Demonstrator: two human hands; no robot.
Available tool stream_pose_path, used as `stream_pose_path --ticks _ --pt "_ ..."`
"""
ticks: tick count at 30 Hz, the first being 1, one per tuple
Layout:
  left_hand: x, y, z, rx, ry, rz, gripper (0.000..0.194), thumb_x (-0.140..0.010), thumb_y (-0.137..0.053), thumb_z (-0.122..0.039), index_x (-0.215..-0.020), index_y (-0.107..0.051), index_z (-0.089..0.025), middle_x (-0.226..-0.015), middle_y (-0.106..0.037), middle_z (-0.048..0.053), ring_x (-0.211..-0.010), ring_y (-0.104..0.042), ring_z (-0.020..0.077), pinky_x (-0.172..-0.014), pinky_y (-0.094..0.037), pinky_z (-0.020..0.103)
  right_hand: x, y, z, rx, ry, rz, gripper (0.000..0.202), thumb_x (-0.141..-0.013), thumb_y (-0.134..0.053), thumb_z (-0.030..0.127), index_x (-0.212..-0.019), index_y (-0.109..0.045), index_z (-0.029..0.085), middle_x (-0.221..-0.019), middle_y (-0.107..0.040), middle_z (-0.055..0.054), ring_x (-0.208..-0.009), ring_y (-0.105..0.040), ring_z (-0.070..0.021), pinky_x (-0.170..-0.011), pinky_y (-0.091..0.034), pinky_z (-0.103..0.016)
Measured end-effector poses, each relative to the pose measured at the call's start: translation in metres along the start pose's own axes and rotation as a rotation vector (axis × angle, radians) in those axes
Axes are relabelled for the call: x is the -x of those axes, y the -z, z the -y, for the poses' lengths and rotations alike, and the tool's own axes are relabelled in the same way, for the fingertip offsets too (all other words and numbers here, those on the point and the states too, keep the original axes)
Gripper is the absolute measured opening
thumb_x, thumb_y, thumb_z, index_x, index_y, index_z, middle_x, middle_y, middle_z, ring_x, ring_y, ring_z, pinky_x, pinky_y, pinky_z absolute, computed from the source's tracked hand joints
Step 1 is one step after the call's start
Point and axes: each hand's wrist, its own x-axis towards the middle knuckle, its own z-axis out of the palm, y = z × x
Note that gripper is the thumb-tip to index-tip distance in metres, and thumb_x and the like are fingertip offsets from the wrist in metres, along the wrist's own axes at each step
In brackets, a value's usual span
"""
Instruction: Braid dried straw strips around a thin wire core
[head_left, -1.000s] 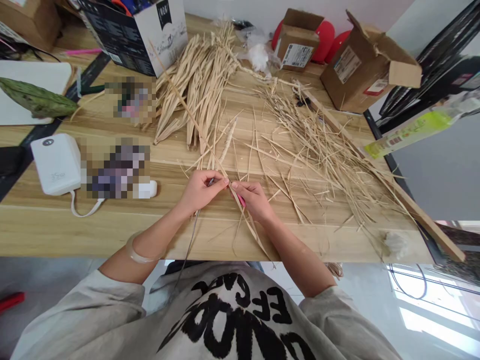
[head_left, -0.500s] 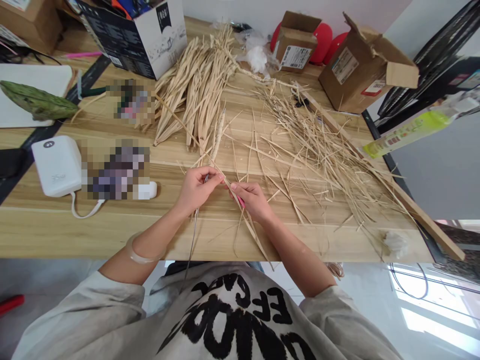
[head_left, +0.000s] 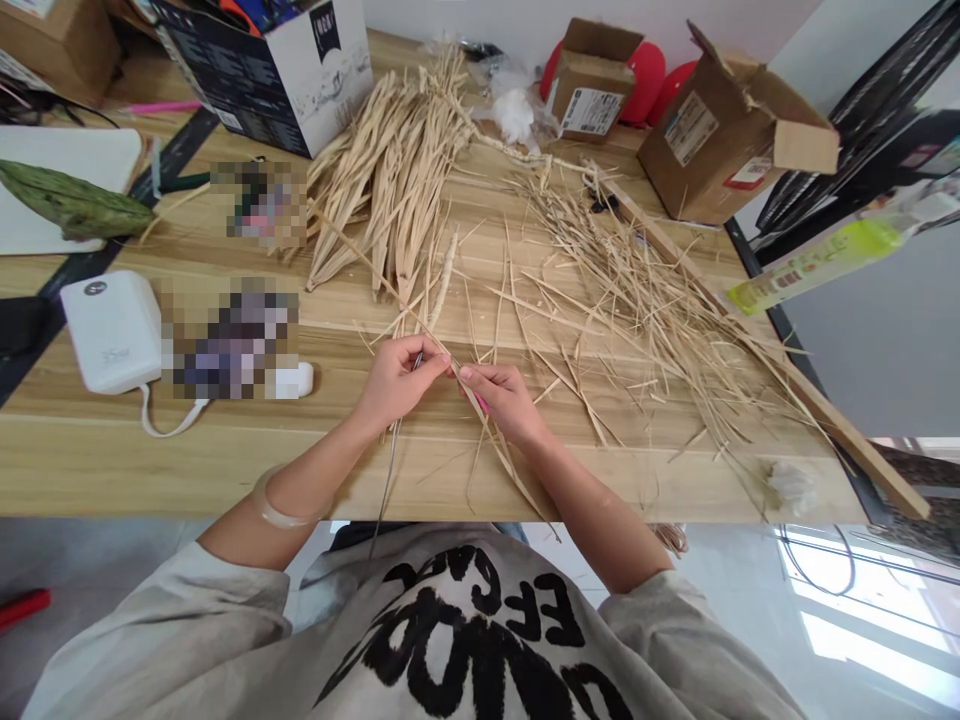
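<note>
My left hand (head_left: 405,382) is closed, thumb and fingertips pinching a long, dry straw-coloured strip (head_left: 352,247) that runs down from the upper left. Just beside it, my right hand (head_left: 504,398) is closed on the same strip. A small pink object (head_left: 482,403), its kind mostly hidden, shows under the right thumb. The strip's tail (head_left: 525,488) comes out below and hangs past the table edge. Something thin and metallic shows at the left fingers, and a thin grey cord (head_left: 390,470) drops below that hand. A pale braided piece (head_left: 445,280) lies just beyond the hands.
A bundle of dry straw strips (head_left: 386,170) lies ahead. Loose scraps (head_left: 637,275) spread to the right beside a wooden bar (head_left: 832,420). Cardboard boxes (head_left: 682,140) stand at the back. On the left are a white power bank (head_left: 112,335) and a green leaf-shaped object (head_left: 71,205).
The strip's tail has slid slightly farther down and right past the table edge. The braided piece has shifted a little. Both hands keep nearly the same place and grip.
</note>
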Motion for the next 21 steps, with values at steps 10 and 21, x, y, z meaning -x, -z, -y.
stream_pose_path --ticks 10,21 --pt "-0.0004 -0.0008 -0.0009 -0.004 0.020 0.011 0.015 -0.070 -0.066 -0.024 -0.056 -0.062 -0.018 -0.043 -0.046 -0.005 -0.051 -0.047 0.0100 -0.049 -0.033 0.023 0.0007 -0.0005 -0.0006 0.006 0.012 0.009 0.052 -0.078 -0.065 0.067 -0.064 -0.061 0.017 -0.055 -0.033 0.006 -0.056 -0.027 -0.0080 -0.057 -0.020 -0.027" --pt "-0.0020 0.0010 0.0007 0.033 0.077 -0.021 0.012 -0.067 -0.069 -0.026 -0.058 -0.067 -0.017 -0.048 -0.055 -0.003 -0.047 -0.042 0.0083 -0.046 -0.029 0.023 0.0029 -0.0004 0.0051 0.016 0.039 0.028 0.051 -0.083 -0.062 0.062 -0.059 -0.051 0.018 -0.055 -0.031 0.006 -0.055 -0.025 -0.0080 -0.057 -0.020 -0.029"
